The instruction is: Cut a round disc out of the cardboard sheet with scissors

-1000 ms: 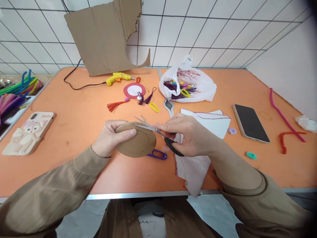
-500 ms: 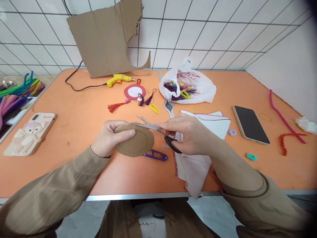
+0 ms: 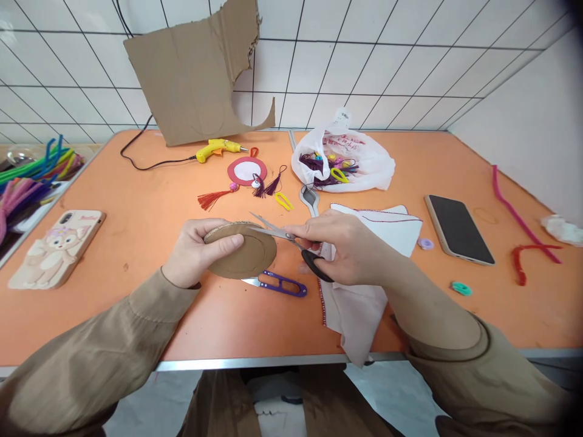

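Between the thumb and fingers of my left hand (image 3: 194,250) is a round cardboard disc (image 3: 250,256) with a circle drawn on it. My right hand (image 3: 348,246) is closed on black-handled scissors (image 3: 314,261), whose blades are parted at the disc's upper right edge. Under the disc, purple thread snips (image 3: 286,285) lie on the orange table. A white cloth (image 3: 359,303) with red edging lies beneath and beside my right hand.
A large cardboard sheet (image 3: 186,85) leans on the tiled wall. Behind my hands are a yellow glue gun (image 3: 221,147), a red ring (image 3: 234,172), tassels (image 3: 273,184) and a white plastic bag (image 3: 368,161). Phones lie left (image 3: 57,249) and right (image 3: 459,229).
My left hand has moved slightly left with the disc, uncovering more of the purple snips. My right hand stays nearly in place, with the scissor blades still parted.
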`<state>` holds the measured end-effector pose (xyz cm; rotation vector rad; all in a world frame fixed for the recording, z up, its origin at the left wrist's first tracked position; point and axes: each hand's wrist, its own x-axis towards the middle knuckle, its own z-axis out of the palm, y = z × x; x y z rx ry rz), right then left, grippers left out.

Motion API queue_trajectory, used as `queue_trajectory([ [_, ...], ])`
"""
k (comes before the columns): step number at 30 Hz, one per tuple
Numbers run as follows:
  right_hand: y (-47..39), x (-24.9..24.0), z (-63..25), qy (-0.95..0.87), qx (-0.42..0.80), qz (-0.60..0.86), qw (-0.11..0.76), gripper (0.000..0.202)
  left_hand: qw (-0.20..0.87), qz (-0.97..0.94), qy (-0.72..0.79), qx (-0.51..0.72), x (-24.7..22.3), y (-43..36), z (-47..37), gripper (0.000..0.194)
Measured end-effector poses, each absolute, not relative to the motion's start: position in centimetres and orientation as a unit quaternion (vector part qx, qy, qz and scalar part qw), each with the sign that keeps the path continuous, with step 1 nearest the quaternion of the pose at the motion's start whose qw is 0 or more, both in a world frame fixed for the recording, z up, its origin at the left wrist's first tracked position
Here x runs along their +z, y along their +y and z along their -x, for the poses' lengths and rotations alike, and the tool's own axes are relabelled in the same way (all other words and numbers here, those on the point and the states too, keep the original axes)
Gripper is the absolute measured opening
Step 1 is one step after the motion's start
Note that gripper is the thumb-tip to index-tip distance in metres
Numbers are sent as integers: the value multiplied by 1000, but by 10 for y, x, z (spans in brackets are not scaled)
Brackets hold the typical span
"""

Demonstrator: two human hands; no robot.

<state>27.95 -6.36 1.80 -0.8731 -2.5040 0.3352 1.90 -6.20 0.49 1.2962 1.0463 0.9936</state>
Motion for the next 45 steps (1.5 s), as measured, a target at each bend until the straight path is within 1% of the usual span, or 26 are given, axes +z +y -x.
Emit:
queue_trajectory([
  [2, -64, 16, -278, -909, 119, 319, 241, 31, 561, -554, 449, 421, 4, -62, -18, 23],
  [7, -64, 16, -278, -906, 128, 341, 215, 22, 561, -546, 457, 422, 2, -61, -17, 25],
  [11, -65, 16, -277, -908, 121, 326, 234, 31, 565, -553, 456, 409, -1, -61, -17, 26],
  [14, -65, 16, -275, -909, 114, 323, 236, 33, 566, -554, 456, 406, -2, -61, -17, 26],
  [18, -65, 17, -275, -913, 117, 315, 232, 23, 576, -541, 462, 403, 1, -63, -19, 28],
  [21, -66, 17, -274, -913, 126, 312, 230, 10, 592, -537, 452, 396, 4, -63, -21, 24],
  [22, -66, 17, -274, -912, 130, 314, 229, 9, 598, -535, 449, 392, 5, -63, -21, 22],
  [28, -67, 14, -274, -910, 144, 320, 223, 7, 634, -499, 449, 385, 3, -62, -22, 19],
  [32, -67, 15, -273, -910, 139, 319, 227, 19, 658, -477, 433, 390, 2, -62, -22, 19],
  [33, -67, 16, -273, -909, 141, 319, 226, 18, 660, -473, 434, 390, 2, -63, -22, 20],
  [36, -68, 19, -272, -911, 153, 320, 212, 4, 665, -464, 439, 387, 3, -63, -23, 21],
  [39, -69, 20, -272, -911, 163, 319, 205, 13, 672, -459, 436, 383, 3, -63, -24, 22],
  [42, -69, 19, -272, -911, 166, 312, 211, 16, 668, -455, 447, 385, 2, -62, -24, 23],
  [45, -69, 18, -273, -912, 166, 310, 211, 13, 667, -451, 453, 383, 1, -62, -23, 23],
])
